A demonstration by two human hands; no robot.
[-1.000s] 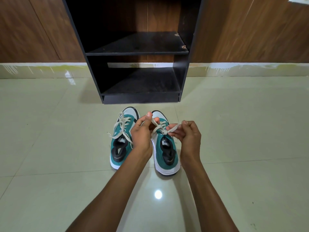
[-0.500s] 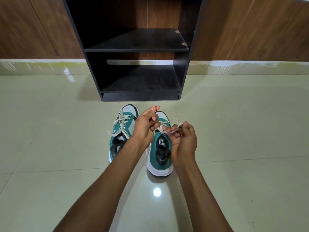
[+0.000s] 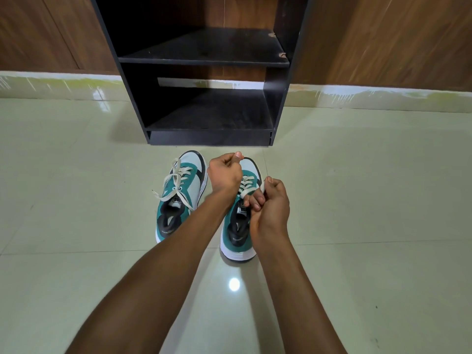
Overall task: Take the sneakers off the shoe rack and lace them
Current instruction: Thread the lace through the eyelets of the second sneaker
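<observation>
Two teal, white and black sneakers stand side by side on the floor tiles, toes toward the rack. The left sneaker [image 3: 178,198] has cream laces tied loosely, ends trailing over its sides. Over the toe of the right sneaker [image 3: 238,233] my left hand [image 3: 224,175] is closed in a fist around one end of its lace. My right hand [image 3: 270,205] pinches the other end of the lace [image 3: 246,186] beside the tongue. The black shoe rack [image 3: 204,60] stands just behind, both shelves bare.
Glossy cream floor tiles [image 3: 370,200] spread to both sides and toward me. A brown wood-panel wall [image 3: 383,34] with a pale skirting strip runs behind the rack.
My left hand has moved forward over the right sneaker's toe and closed into a fist. My right hand has drawn the lace end out to the right. The view shifted closer.
</observation>
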